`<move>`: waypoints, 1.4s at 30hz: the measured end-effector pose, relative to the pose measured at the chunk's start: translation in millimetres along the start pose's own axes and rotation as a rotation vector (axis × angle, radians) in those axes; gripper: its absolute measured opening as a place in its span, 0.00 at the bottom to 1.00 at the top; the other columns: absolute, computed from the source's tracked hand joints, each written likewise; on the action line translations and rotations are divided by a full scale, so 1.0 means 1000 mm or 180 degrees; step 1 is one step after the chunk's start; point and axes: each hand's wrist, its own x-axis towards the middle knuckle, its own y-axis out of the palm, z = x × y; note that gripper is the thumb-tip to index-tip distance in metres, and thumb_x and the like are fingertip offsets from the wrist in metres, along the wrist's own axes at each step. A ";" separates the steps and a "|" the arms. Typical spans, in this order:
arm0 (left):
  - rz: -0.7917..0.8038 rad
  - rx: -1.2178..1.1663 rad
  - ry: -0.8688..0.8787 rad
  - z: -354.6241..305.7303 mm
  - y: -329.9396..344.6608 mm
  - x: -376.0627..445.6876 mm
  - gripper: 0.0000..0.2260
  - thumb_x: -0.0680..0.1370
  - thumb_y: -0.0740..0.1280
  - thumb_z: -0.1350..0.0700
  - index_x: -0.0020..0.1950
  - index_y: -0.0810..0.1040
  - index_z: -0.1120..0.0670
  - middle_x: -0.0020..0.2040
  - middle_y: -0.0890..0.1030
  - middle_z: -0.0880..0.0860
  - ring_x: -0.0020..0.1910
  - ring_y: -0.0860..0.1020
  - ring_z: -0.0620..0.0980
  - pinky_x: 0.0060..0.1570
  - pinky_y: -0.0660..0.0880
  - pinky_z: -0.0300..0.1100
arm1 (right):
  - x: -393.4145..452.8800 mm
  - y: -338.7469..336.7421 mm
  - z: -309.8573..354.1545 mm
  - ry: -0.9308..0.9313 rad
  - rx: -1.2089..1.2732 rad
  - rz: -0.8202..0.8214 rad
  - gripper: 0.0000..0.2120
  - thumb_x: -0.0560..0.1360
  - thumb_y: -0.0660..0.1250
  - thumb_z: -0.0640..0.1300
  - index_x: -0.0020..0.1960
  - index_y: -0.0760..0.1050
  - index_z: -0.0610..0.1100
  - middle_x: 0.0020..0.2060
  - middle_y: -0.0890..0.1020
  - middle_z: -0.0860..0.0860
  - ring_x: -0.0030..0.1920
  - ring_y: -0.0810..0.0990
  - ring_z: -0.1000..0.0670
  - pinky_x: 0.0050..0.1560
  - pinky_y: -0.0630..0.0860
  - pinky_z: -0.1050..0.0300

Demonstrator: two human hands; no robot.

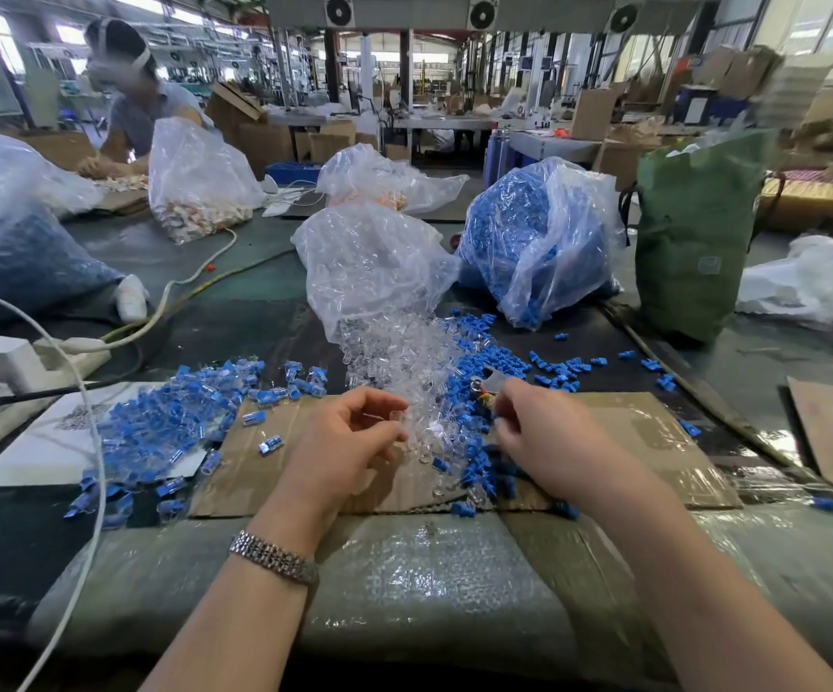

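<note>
clear cap (397,418) pinched in left hand (349,437) over cardboard (654,442); right hand (549,442) curled in blue plugs (484,462), hold unclear: picking. next: join.

Left hand (349,437): bare. Behind the fingers, at the wrist, a metal watch bracelet (274,561) encircles the arm. It is silver-toned, built of several rows of small polished links that catch the light. The watch face is turned out of view. Left forearm (234,626), further back from the fingers: bare to the frame edge. Right hand (549,442): bare. Right forearm (694,581): bare from wrist to frame edge. Both arms taper toward the fingers.
</note>
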 end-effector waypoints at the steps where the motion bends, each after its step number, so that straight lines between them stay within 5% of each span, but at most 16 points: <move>1: 0.0067 -0.0284 -0.0079 0.000 -0.002 0.000 0.08 0.77 0.72 0.64 0.52 0.85 0.53 0.46 0.86 0.57 0.41 0.84 0.53 0.43 0.82 0.43 | 0.001 -0.001 0.000 -0.0003 0.0329 -0.0061 0.01 0.81 0.64 0.45 0.50 0.74 0.50 0.43 0.80 0.54 0.42 0.77 0.56 0.41 0.74 0.59; 5: 0.0357 -0.1211 -0.0340 -0.003 -0.004 0.002 0.09 0.73 0.73 0.66 0.51 0.86 0.56 0.47 0.85 0.59 0.39 0.82 0.51 0.38 0.82 0.40 | 0.005 -0.002 0.011 -0.0095 0.1658 -0.0133 0.05 0.79 0.70 0.44 0.50 0.82 0.53 0.38 0.84 0.57 0.39 0.81 0.61 0.42 0.75 0.68; 10: 0.0543 -0.1997 -0.0428 -0.004 -0.004 0.004 0.11 0.70 0.74 0.66 0.52 0.83 0.64 0.48 0.85 0.63 0.47 0.85 0.56 0.45 0.83 0.41 | 0.007 -0.001 0.027 -0.0195 0.2722 -0.0218 0.04 0.77 0.72 0.40 0.51 0.85 0.46 0.36 0.86 0.50 0.38 0.85 0.51 0.47 0.82 0.59; 17: 0.0475 -0.2391 -0.0607 -0.007 -0.004 0.005 0.10 0.70 0.73 0.68 0.50 0.80 0.63 0.49 0.86 0.62 0.45 0.86 0.53 0.40 0.82 0.37 | 0.007 0.007 0.038 -0.0117 0.2606 -0.0372 0.05 0.74 0.75 0.41 0.45 0.79 0.46 0.37 0.85 0.49 0.41 0.85 0.48 0.49 0.82 0.45; 20: 0.0559 -0.2667 -0.0625 -0.004 -0.005 0.006 0.10 0.70 0.72 0.71 0.49 0.79 0.64 0.49 0.85 0.64 0.49 0.86 0.59 0.43 0.83 0.40 | 0.008 0.011 0.041 -0.0161 0.2661 -0.0318 0.08 0.77 0.72 0.40 0.54 0.79 0.51 0.39 0.84 0.50 0.43 0.84 0.44 0.49 0.81 0.43; 24: 0.0695 -0.2650 -0.0562 -0.003 -0.006 0.007 0.15 0.71 0.73 0.72 0.57 0.82 0.67 0.52 0.84 0.64 0.56 0.84 0.62 0.47 0.83 0.41 | 0.009 0.013 0.042 -0.0057 0.2819 -0.0383 0.10 0.80 0.68 0.39 0.56 0.82 0.52 0.40 0.86 0.51 0.43 0.85 0.44 0.50 0.82 0.44; 32: 0.0614 -0.2211 -0.0553 -0.012 0.000 0.000 0.13 0.69 0.72 0.71 0.53 0.85 0.66 0.54 0.84 0.68 0.50 0.86 0.59 0.45 0.83 0.41 | 0.012 0.013 0.038 -0.0030 0.3439 -0.0321 0.05 0.77 0.70 0.36 0.47 0.77 0.45 0.42 0.87 0.49 0.45 0.86 0.49 0.50 0.80 0.56; 42: 0.0474 -0.1985 -0.0364 -0.013 0.004 -0.002 0.16 0.67 0.71 0.71 0.54 0.82 0.68 0.50 0.85 0.66 0.47 0.86 0.56 0.50 0.84 0.44 | 0.010 0.028 0.045 -0.0348 0.2251 -0.0719 0.06 0.75 0.74 0.45 0.43 0.78 0.52 0.37 0.83 0.57 0.41 0.82 0.58 0.45 0.79 0.61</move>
